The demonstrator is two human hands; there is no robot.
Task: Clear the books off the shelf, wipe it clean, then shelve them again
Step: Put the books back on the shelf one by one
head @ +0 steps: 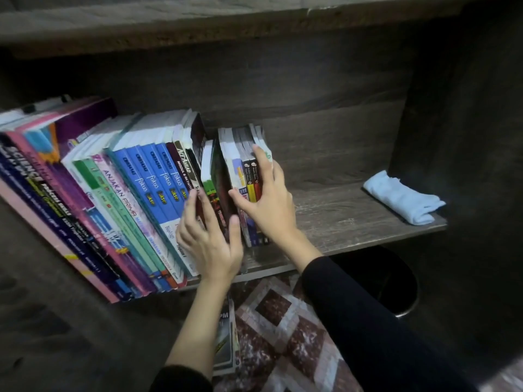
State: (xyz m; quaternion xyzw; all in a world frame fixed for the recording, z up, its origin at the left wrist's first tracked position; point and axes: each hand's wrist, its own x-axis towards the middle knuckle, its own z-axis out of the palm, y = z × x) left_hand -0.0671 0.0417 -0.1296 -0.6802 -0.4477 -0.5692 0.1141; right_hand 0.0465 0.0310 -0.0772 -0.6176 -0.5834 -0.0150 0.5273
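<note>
The dark grey wood-grain shelf (339, 216) carries a long row of upright paperback textbooks (119, 193), spines outward, leaning left and filling the left half of the board. The right half is bare apart from a folded pale blue cloth (402, 198) lying at the far right end, well apart from the books, presumably parked there to keep it out of the way of shelving.

The left hand (209, 239) is partly open, fingers spread against the blue-spined volumes and thumb raised, apparently bracing the leaning row so it does not topple rightward. Whether it actually grips a book cannot be told. The right hand (266, 199) is spread flat, fingers up the outer face of a small cluster of slim yellow- and red-spined books (249, 176) at the row's right end, pressing rather than clutching. A dark-covered book (219, 190) stands in the gap between the two hands.

Judgement: the books are being closed up into the row, which suggests the re-shelving stage. One further book (226, 343) lies on the patterned brown and white floor (285, 335) below the shelf, not yet returned.
</note>
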